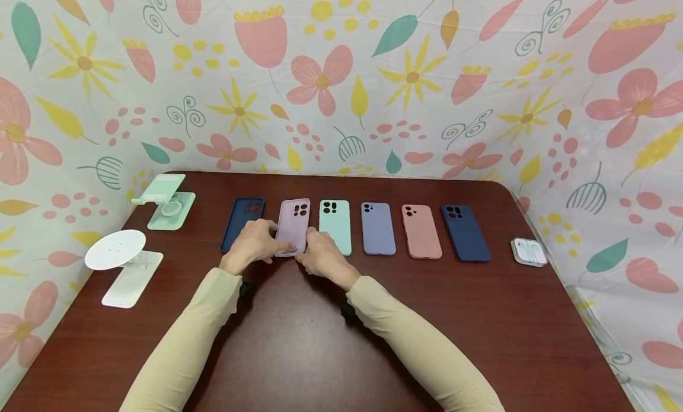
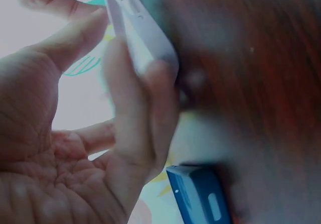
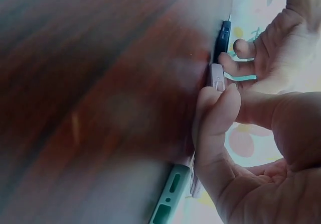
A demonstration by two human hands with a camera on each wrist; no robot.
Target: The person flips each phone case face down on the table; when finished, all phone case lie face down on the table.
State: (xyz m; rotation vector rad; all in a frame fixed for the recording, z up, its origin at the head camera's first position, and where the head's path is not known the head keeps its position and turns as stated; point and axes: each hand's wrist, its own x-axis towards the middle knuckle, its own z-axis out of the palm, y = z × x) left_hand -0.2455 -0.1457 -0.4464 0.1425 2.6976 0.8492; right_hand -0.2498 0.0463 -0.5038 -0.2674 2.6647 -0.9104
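A pale lilac phone case (image 1: pixel 293 222) lies between both hands in the back row on the table, its hollow side up. My left hand (image 1: pixel 252 243) holds it at the left edge, thumb reaching over the lower part. At its lower right corner, my right hand (image 1: pixel 324 256) pinches the rim between thumb and fingers. The left wrist view has the lilac case's side wall (image 2: pixel 145 38) against the left fingertips. A navy phone case (image 1: pixel 240 217) with its hollow side up is just left of my left hand. Beside the right hand lies a mint phone case (image 1: pixel 336 225), partly covered by it.
Rightward in the row lie a periwinkle case (image 1: pixel 377 229), a pink case (image 1: pixel 421 233) and a dark blue case (image 1: pixel 466 234). Boxed white earphones (image 1: pixel 529 252) are at the far right. A mint stand (image 1: pixel 169 213) and a white stand (image 1: pixel 130 281) occupy the left side.
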